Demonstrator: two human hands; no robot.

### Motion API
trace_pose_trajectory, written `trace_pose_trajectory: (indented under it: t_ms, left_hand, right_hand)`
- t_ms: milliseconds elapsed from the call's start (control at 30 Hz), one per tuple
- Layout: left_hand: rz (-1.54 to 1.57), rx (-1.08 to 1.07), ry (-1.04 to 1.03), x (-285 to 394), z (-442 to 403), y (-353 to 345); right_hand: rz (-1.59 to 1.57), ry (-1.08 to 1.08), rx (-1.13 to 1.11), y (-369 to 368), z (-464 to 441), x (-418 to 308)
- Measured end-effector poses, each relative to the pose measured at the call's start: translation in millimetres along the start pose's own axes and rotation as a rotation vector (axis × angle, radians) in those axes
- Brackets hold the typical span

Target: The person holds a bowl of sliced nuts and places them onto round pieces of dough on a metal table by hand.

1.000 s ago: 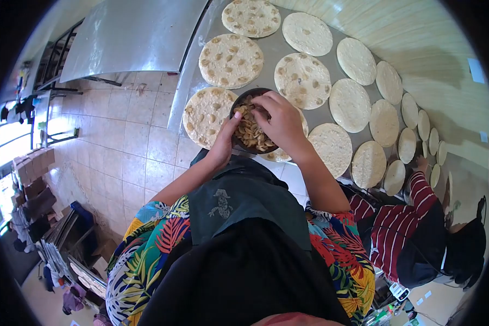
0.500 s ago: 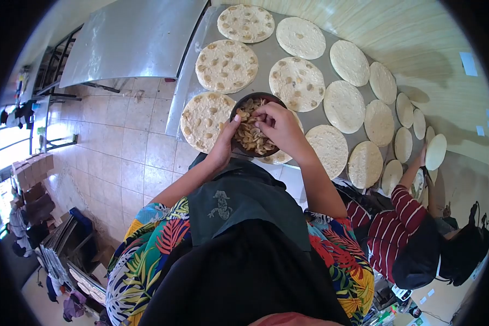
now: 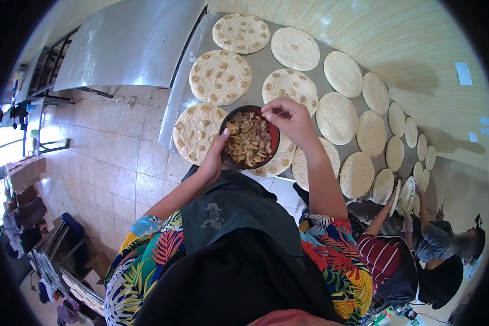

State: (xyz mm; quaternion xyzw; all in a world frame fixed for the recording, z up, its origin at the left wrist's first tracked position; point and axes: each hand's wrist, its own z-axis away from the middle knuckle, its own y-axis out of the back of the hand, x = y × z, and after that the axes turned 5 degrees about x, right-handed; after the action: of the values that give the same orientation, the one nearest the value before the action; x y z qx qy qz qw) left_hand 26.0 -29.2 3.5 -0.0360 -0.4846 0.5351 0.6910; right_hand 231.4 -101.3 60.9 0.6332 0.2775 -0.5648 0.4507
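A dark round bowl with a red inside (image 3: pixel 273 142) is filled with pale brown slices (image 3: pixel 248 140). My left hand (image 3: pixel 214 156) grips the bowl at its left side, thumb over the rim. Over the bowl's upper right rim, my right hand (image 3: pixel 290 119) is pinched; what its fingertips hold is too small to name. Round flat dough discs lie on the metal table around the bowl. Slices dot the disc at upper left (image 3: pixel 220 77), the one at left (image 3: pixel 198 130) and the one above my right hand (image 3: pixel 288 84).
The metal table (image 3: pixel 316 81) holds several plain discs (image 3: pixel 337 118) toward the right. A co-worker in a striped sleeve (image 3: pixel 379 255) handles a disc at the lower right, beside another person (image 3: pixel 437 239). A second metal table (image 3: pixel 125 43) stands at upper left.
My right hand has lifted from the slices to the bowl's upper right rim. The view has shifted, so the discs appear lower. The co-worker's disc has moved lower left, and another person has come into view.
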Motion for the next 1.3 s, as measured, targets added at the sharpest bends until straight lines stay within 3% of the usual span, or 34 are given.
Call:
trace_pose_trajectory:
  t_ms: [33, 200, 267, 367, 600, 667, 767, 900, 967, 1000, 1067, 1133, 1300]
  left_hand:
    - [0.008, 0.003, 0.000, -3.1, -1.9, 3.0]
    - [0.008, 0.053, -0.018, -1.2, -4.3, 7.3]
    - [0.016, 0.076, -0.039, -2.0, -4.9, 9.1]
    - [0.023, 0.117, -0.044, -9.1, -6.9, 24.6]
    - [0.041, 0.214, -0.046, -5.2, -4.9, 30.9]
    - [0.046, 0.221, -0.036, -4.1, -5.0, 33.3]
    - [0.061, 0.202, 0.028, 2.3, -3.7, 34.1]
    - [0.037, 0.234, 0.012, 4.9, -9.6, 28.7]
    - [0.037, 0.252, -0.013, 6.5, -11.8, 25.9]
    - [0.029, 0.264, -0.008, 7.5, -12.7, 26.4]
    - [0.022, 0.151, 0.003, 9.3, -16.4, 27.3]
    - [0.005, 0.171, -0.035, 9.8, -19.7, 21.3]
    - [-0.021, 0.081, -0.034, 20.3, -20.2, -7.9]
  right_hand:
    - [-0.058, -0.086, -0.037, 7.4, -8.7, -0.1]
    - [-0.244, -0.052, -0.008, 55.4, -76.9, 16.5]
    - [-0.108, -0.097, 0.224, 80.9, -112.8, 37.8]
    - [0.078, -0.150, 0.354, 114.5, -166.1, 94.1]
    - [0.386, -0.229, 0.380, 126.4, -236.4, 183.4]
    - [0.685, -0.131, 0.405, 127.5, -242.4, 201.6]
    - [0.955, -0.280, 0.418, 116.0, -231.7, 177.9]
    - [1.002, -0.295, 0.479, 114.2, -221.0, 162.2]
    - [0.939, -0.074, 0.537, 113.7, -212.2, 148.0]
    - [0.928, -0.082, 0.531, 108.6, -203.1, 133.9]
    - [0.639, 0.145, 0.469, 91.9, -171.5, 90.0]
    - [0.439, 0.148, 0.370, 64.5, -126.9, 46.3]
    - [0.403, 0.249, 0.118, 14.4, -29.9, -11.4]
